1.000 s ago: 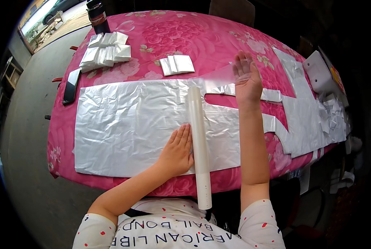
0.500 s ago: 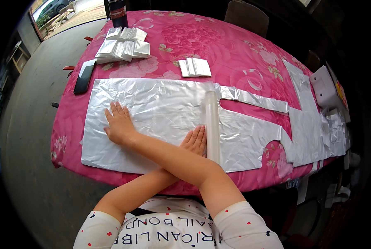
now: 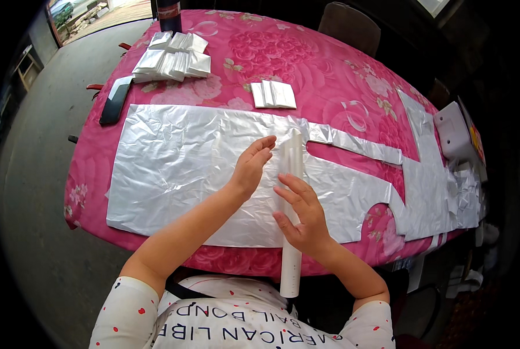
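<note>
A silvery-white plastic bag with cut-out handles (image 3: 167,168) lies spread flat across the table. Along its right half runs a long white tube (image 3: 291,270), its near end jutting past the table's front edge. My right hand (image 3: 302,218) is over the tube with fingers apart, thumb on the tube's left side; whether it touches is hard to tell. Just left of the tube's far part, my left hand (image 3: 253,166) hovers above the bag, fingers stretched out and holding nothing. More flat bags (image 3: 426,192) lie to the right, partly overlapped with the first.
Behind the bag sit a small folded plastic stack (image 3: 273,95) and a bigger pile of folded packets (image 3: 173,61). A dark phone (image 3: 116,102) rests at the left edge, a dark bottle (image 3: 169,17) at the back. A white box (image 3: 455,131) stands far right on the pink floral tablecloth (image 3: 271,49).
My arms have uncrossed: my right hand left the bag's left part for the tube, and my left hand lifted away from beside it. The tube's near end now reaches closer to me.
</note>
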